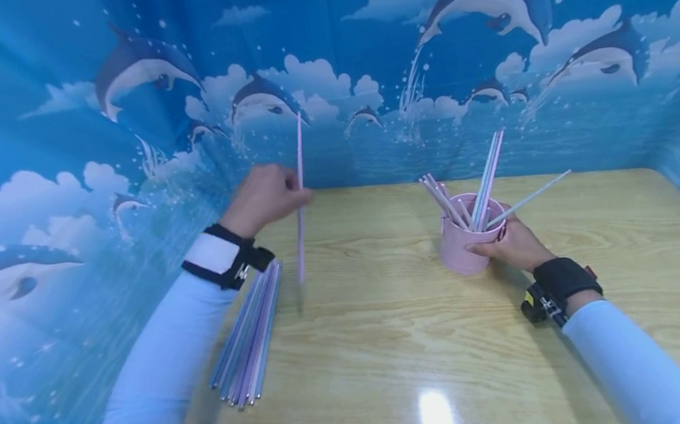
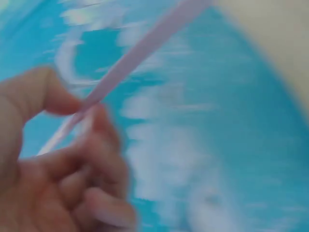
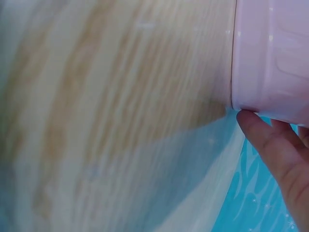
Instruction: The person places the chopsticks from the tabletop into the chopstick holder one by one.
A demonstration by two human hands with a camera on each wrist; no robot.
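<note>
A pink straw-like stick (image 1: 302,243) stands nearly upright in the air, pinched between thumb and finger of the left hand (image 1: 265,195). The left wrist view shows the same stick (image 2: 140,53) in the fingertips of the left hand (image 2: 72,159), the other fingers curled below. On the right, a pink cup (image 1: 461,249) holds several pink and pale blue sticks, one leaning far out to the right. The right hand (image 1: 514,245) grips the cup's right side. In the right wrist view its fingers (image 3: 270,145) touch the cup (image 3: 280,58).
A bundle of several purple, blue and silver sticks (image 1: 248,346) lies on the wooden table (image 1: 379,346) at the left, beside the left forearm. A blue curtain with dolphins (image 1: 310,49) hangs behind the table and along its left side.
</note>
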